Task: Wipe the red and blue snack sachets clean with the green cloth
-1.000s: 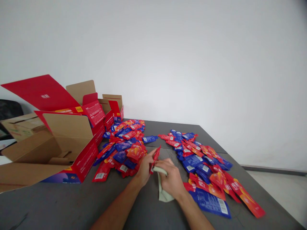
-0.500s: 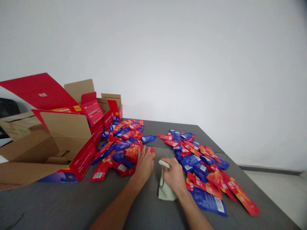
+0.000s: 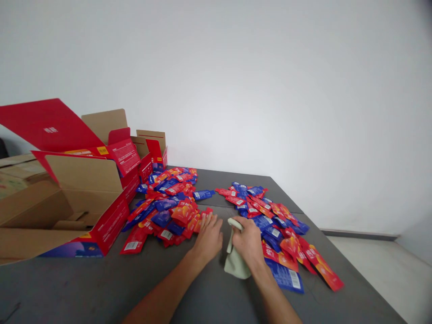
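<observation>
Holding a folded pale green cloth (image 3: 237, 266), my right hand (image 3: 249, 237) is closed near the middle of the dark table (image 3: 216, 292). Part of the cloth sticks out above my fingers and the rest hangs down to the tabletop. My left hand (image 3: 209, 237) is open with the fingers stretched forward. It lies at the right edge of a heap of red and blue pouches (image 3: 165, 218), close to a red pouch (image 3: 203, 216); whether the fingertips touch it I cannot tell. A second heap of pouches (image 3: 266, 222) spreads to the right of my right hand.
On the left stands an open red carton (image 3: 113, 225) with brown flaps raised. More open red cartons (image 3: 124, 155) stand behind it, and a brown box (image 3: 23, 173) is at the far left. A white wall (image 3: 216, 90) rises behind the table.
The view has turned slightly right, so cartons and pouches sit further left in it. My left hand has moved a little right from the left heap. My right hand still grips the cloth.
</observation>
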Demonstrator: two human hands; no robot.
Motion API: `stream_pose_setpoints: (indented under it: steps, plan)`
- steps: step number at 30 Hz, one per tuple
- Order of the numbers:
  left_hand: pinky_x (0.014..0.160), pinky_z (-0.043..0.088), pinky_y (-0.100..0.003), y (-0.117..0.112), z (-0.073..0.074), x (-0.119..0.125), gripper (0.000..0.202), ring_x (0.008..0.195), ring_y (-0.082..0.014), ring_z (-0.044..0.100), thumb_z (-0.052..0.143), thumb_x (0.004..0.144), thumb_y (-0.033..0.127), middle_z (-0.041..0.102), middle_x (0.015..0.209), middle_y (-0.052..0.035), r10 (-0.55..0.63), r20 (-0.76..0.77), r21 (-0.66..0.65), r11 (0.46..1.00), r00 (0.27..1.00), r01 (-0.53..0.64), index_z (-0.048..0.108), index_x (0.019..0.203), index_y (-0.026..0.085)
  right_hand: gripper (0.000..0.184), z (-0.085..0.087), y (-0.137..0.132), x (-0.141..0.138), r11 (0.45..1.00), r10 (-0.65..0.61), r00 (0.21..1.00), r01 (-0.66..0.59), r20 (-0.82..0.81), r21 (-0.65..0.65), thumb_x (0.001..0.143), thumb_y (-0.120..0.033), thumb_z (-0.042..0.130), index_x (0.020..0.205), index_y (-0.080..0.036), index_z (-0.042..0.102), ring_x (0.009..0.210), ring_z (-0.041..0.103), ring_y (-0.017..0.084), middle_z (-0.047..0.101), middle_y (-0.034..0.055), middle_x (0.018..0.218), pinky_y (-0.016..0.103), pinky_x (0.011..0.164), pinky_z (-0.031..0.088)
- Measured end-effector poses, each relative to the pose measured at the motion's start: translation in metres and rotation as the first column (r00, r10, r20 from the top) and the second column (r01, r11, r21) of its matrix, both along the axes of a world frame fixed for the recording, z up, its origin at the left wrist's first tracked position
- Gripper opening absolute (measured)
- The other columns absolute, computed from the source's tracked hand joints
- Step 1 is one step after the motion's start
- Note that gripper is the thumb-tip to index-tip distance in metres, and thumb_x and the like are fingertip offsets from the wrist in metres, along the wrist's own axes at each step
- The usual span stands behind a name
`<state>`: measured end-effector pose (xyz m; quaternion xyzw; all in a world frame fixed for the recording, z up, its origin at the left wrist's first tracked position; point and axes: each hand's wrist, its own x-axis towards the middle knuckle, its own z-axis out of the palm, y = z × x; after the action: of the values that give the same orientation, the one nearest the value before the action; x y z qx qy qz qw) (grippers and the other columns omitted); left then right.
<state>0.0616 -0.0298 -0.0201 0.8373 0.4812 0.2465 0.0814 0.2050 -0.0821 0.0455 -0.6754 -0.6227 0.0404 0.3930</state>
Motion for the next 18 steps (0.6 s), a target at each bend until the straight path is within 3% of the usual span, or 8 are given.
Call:
stream_pose_setpoints:
  steps: [5,9,11,14,18]
  plan:
    - [0.122,0.014,-0.051,-0.021,0.004,0.029,0.064,0.148,-0.0317,0.022,0.054,0.082,0.029,0.037,0.155,-0.0147,-0.232,0.011,-0.039,0.972,0.973,0.232,0.044,0.144,0.017,0.031,0.004,-0.019,0.03,0.995,-0.093,0.995,0.093,0.033,-0.019,0.079,-0.017,0.05,0.096,-0.022,0.076,0.089,0.067,0.025,0.075,0.0062,0.096,0.034,0.082,0.048]
    - [0.121,0.014,-0.055,-0.038,0.009,0.06,0.086,0.15,-0.0342,0.015,0.063,0.073,0.034,0.027,0.161,-0.0103,-0.505,0.011,-0.032,0.863,0.863,0.505,0.03,0.152,0.025,0.032,-0.001,-0.038,0.058,0.985,-0.157,0.988,0.157,0.005,-0.072,0.077,-0.019,0.051,0.096,-0.022,0.077,0.087,0.07,0.025,0.076,0.0062,0.094,0.033,0.078,0.05]
    - [0.121,0.013,-0.057,-0.043,0.01,0.076,0.087,0.15,-0.0342,0.013,0.064,0.073,0.037,0.028,0.16,-0.0082,-0.596,-0.002,-0.025,0.803,0.803,0.596,0.029,0.152,0.029,0.033,-0.002,-0.045,0.07,0.977,-0.188,0.982,0.186,-0.01,-0.1,0.076,-0.02,0.051,0.096,-0.022,0.077,0.086,0.071,0.025,0.077,0.0063,0.093,0.032,0.077,0.051]
    - [0.12,0.012,-0.059,-0.046,0.007,0.097,0.078,0.15,-0.0345,0.011,0.062,0.077,0.042,0.026,0.161,-0.005,-0.657,-0.034,-0.016,0.754,0.754,0.656,0.035,0.15,0.033,0.034,-0.002,-0.052,0.083,0.965,-0.231,0.973,0.229,0.002,-0.124,0.074,-0.021,0.052,0.097,-0.023,0.077,0.084,0.071,0.025,0.077,0.0061,0.089,0.032,0.075,0.051]
    - [0.118,0.012,-0.062,-0.045,-0.003,0.114,0.07,0.149,-0.0363,0.012,0.059,0.08,0.045,0.024,0.162,-0.0022,-0.659,-0.07,-0.046,0.752,0.749,0.658,0.04,0.147,0.036,0.036,-0.002,-0.054,0.092,0.956,-0.258,0.966,0.258,0.02,-0.138,0.072,-0.02,0.05,0.096,-0.023,0.077,0.081,0.071,0.024,0.076,0.0058,0.087,0.031,0.071,0.05]
